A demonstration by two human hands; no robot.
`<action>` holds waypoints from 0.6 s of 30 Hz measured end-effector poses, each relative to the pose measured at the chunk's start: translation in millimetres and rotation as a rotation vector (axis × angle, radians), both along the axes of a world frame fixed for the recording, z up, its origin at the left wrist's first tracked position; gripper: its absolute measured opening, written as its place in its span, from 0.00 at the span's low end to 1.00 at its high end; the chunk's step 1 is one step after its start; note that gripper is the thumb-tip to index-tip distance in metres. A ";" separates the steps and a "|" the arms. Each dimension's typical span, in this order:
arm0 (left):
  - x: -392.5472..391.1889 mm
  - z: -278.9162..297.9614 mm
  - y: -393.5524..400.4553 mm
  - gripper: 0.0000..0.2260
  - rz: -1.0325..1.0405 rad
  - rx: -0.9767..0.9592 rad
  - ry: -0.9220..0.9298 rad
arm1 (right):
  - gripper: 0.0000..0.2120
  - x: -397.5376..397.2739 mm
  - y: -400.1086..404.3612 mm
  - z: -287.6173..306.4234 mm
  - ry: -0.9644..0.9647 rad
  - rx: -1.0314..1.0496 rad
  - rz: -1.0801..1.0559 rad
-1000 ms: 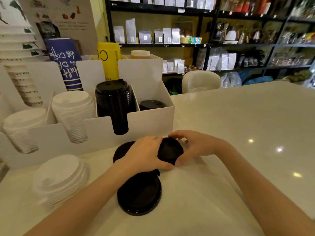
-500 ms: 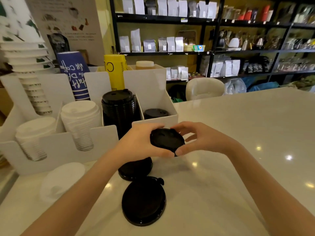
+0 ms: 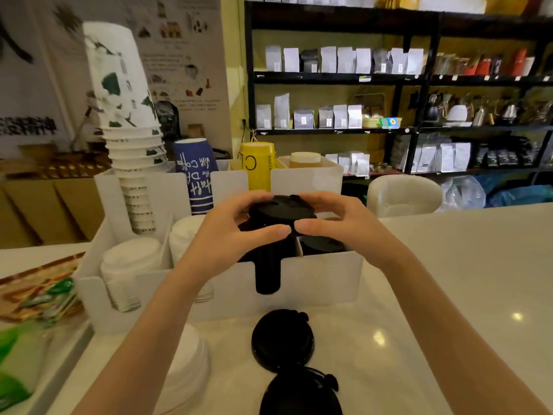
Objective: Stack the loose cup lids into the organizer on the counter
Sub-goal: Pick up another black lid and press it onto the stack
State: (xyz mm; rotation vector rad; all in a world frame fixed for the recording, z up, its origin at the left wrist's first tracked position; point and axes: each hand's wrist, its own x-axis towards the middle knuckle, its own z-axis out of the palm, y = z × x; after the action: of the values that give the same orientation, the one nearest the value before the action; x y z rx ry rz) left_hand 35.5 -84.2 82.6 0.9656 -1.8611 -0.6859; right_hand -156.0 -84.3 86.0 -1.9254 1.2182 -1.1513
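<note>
Both hands hold a small stack of black lids (image 3: 279, 211) above the white organizer (image 3: 323, 280). My left hand (image 3: 227, 235) grips its left side and my right hand (image 3: 338, 223) its right side, thumbs nearly touching in front. Under the held lids, a tall stack of black lids (image 3: 267, 277) fills one compartment, and a short black stack (image 3: 320, 244) lies in the compartment to its right. White lid stacks (image 3: 128, 265) fill the left compartments. Loose black lids (image 3: 282, 339) and a larger black lid (image 3: 299, 393) lie on the counter in front. Loose white lids (image 3: 188, 369) sit beside my left forearm.
Paper cup stacks (image 3: 131, 139), a blue cup stack (image 3: 196, 172) and a yellow cup stack (image 3: 257, 166) stand in the organizer's rear. A tray with green packets (image 3: 36, 310) is at the left. The white counter (image 3: 463, 280) stretches right; shelves of bags stand behind.
Both hands lifted the black lids off the counter and carried them up and away, over the organizer's black-lid compartments. The camera view tilted up.
</note>
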 end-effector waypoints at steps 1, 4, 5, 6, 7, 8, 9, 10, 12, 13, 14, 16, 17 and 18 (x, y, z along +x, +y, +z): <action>3.2 1.0 -3.0 0.27 0.033 -0.021 -0.008 | 0.21 5.2 -4.8 -0.8 -0.019 -0.020 -0.003; 12.1 -1.2 -15.6 0.24 0.127 -0.056 -0.036 | 0.23 18.8 -20.8 -4.7 -0.048 -0.075 -0.026; 14.4 -2.7 -19.1 0.23 0.144 -0.053 -0.038 | 0.23 22.8 -25.1 -6.6 -0.051 -0.087 -0.025; 16.9 -4.7 -22.5 0.22 0.153 -0.051 -0.040 | 0.22 26.5 -29.0 -8.8 -0.044 -0.098 -0.019; 18.5 -6.3 -25.5 0.22 0.162 -0.052 -0.047 | 0.21 30.1 -32.2 -11.1 -0.031 -0.103 -0.009; 20.5 -8.6 -28.4 0.22 0.175 -0.055 -0.057 | 0.21 32.7 -35.0 -14.1 -0.016 -0.101 -0.002; 22.1 -10.7 -31.4 0.22 0.190 -0.058 -0.064 | 0.22 34.5 -38.1 -16.9 -0.004 -0.096 -0.002; 23.1 -12.6 -33.9 0.22 0.204 -0.057 -0.068 | 0.24 35.3 -41.4 -19.8 0.006 -0.093 -0.010; 22.9 -15.9 -35.8 0.22 0.227 -0.059 -0.085 | 0.27 36.0 -46.2 -23.7 0.021 -0.092 -0.029; 22.1 -17.0 -36.1 0.22 0.240 -0.069 -0.102 | 0.28 35.9 -47.5 -24.8 0.027 -0.095 -0.034; 20.9 -18.1 -36.5 0.22 0.255 -0.081 -0.120 | 0.28 35.4 -48.6 -25.6 0.032 -0.097 -0.035; 18.7 -19.9 -37.1 0.20 0.288 -0.113 -0.147 | 0.28 34.1 -49.8 -26.8 0.033 -0.100 -0.034; 17.7 -20.8 -37.5 0.20 0.299 -0.127 -0.156 | 0.28 33.6 -50.2 -27.3 0.028 -0.099 -0.035; 16.9 -21.7 -37.8 0.19 0.304 -0.141 -0.161 | 0.28 33.1 -50.7 -27.8 0.024 -0.098 -0.038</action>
State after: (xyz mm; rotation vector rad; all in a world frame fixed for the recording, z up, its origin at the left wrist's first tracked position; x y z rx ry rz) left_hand 52.4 -122.0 60.9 1.2064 -1.8189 -0.2974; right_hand -122.9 -135.0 58.1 -2.0004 1.2372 -1.2316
